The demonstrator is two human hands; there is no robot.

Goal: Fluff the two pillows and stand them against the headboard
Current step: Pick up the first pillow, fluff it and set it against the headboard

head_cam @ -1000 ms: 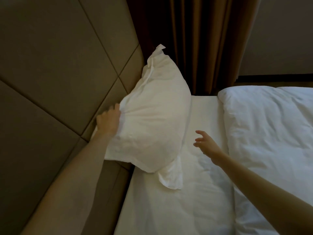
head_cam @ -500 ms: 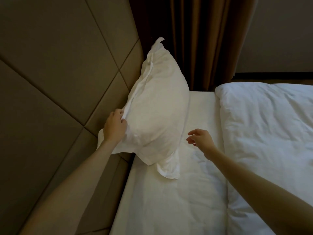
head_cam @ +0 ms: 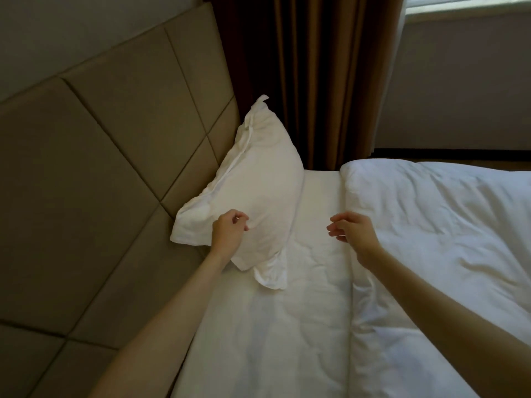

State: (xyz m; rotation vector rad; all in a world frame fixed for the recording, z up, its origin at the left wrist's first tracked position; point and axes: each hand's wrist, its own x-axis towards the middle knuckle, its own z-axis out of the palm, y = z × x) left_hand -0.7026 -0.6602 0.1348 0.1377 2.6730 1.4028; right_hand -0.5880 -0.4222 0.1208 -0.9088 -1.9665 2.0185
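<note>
A: In the head view, where does the plump white fabric pillow sit, and what room is there around it?

B: It stands tilted on the white fitted sheet at the far left of the bed, its back edge leaning on the tan padded headboard. To its right a bare strip of sheet runs from near to far, up to the folded edge of the rumpled white duvet.

A: And the hands?

B: The left hand lies against the pillow's near face, fingers curled loosely, pinching nothing that can be seen. The right hand hovers over the duvet's left edge, fingers loosely spread and empty.

A: What else stands close by?

B: Brown pleated curtains hang right behind the pillow's far corner, with a grey wall to their right. A loose flap of pillowcase spills onto the sheet at the near corner.

A: Anything hidden?

B: Only one pillow shows. The gap between mattress and headboard is dark, the left forearm covers the pillow's near left corner, and the duvet is cut off at the right.
</note>
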